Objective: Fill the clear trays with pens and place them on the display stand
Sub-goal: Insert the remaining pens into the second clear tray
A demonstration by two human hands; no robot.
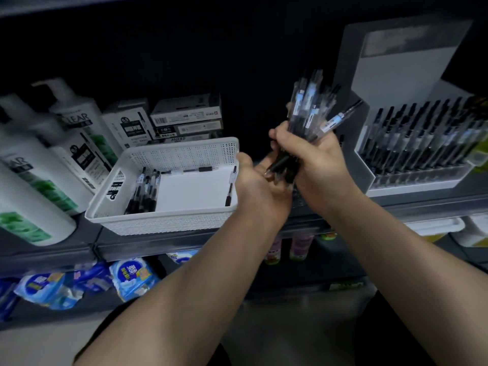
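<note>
Bundle of pens (307, 107), centre of frame.
Our left hand (260, 180) lies spread beneath the tips; our right hand (319, 162) grips the pens mid-barrel. We judge them light, stiff, slippery: clasp the middle. At right, the display stand (396, 62).

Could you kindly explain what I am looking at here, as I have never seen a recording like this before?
There is no machine here. A person wears one camera on the head, looking forward and down, so the two bare arms are their own. The right hand grips a bunch of pens, and the open left hand lies just under their lower ends. On the shelf stands a white basket with a few loose pens, with pen boxes behind it and bottles to its left. On the right is the display stand, whose clear tray already holds a row of pens.
</note>
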